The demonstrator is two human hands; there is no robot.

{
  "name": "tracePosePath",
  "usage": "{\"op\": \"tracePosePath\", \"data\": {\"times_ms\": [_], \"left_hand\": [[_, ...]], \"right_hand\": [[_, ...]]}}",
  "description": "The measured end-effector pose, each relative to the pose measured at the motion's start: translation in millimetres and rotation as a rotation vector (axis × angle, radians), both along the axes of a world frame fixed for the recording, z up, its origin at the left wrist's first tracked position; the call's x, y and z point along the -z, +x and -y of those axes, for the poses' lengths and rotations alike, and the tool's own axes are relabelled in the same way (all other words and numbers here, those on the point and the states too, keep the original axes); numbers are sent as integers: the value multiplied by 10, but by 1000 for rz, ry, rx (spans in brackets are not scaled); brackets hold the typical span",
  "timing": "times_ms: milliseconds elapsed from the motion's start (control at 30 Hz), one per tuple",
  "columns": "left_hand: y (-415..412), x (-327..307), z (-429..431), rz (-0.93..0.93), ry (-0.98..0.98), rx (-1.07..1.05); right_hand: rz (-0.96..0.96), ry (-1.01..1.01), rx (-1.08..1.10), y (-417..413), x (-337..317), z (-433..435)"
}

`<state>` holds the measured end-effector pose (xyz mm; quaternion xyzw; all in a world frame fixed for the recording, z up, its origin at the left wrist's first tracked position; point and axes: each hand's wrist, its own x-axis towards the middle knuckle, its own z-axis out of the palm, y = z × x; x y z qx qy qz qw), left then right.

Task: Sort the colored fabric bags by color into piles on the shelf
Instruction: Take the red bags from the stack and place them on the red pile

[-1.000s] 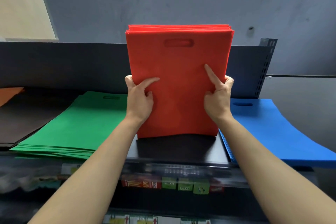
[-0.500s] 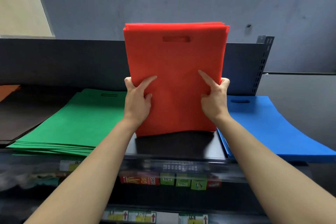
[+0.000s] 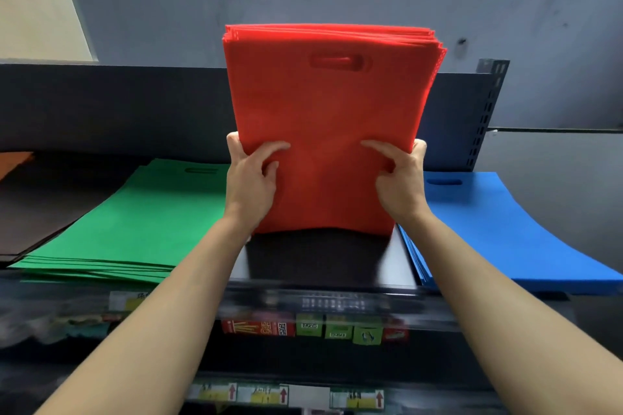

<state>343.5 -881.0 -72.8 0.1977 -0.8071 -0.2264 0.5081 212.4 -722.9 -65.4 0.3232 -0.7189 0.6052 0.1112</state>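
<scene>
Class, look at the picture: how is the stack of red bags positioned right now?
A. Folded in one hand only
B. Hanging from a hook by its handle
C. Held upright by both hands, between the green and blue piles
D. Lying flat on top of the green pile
C. The left hand and right hand grip the red bags upright on the shelf, with the green pile on one side and the blue pile on the other.

Person: two bare forearms, no sleeves in view. Left hand and right hand bare, without gloves, rings, or watch. Nails short.
</scene>
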Motion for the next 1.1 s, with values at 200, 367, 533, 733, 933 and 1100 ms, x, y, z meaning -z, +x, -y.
{"op": "tracePosePath", "data": {"times_ms": [200,367,533,733,933,1100], "left_hand": [[22,108,12,59,95,55],[40,61,0,97,95,27],[57,-335,16,64,99,81],[9,-534,107,232,176,96],[-50,-16,161,586,321,53],[30,284,148,793,365,68]], "right_hand": [[-9,61,-1,-77,97,19],[-55,49,43,-65,92,35],[-24,-12,26,-166,-262,39],[65,255,79,-165,-550,-51],[174,616,140,-151,-104,-9],[273,886,103,-151,162,-2]]}}
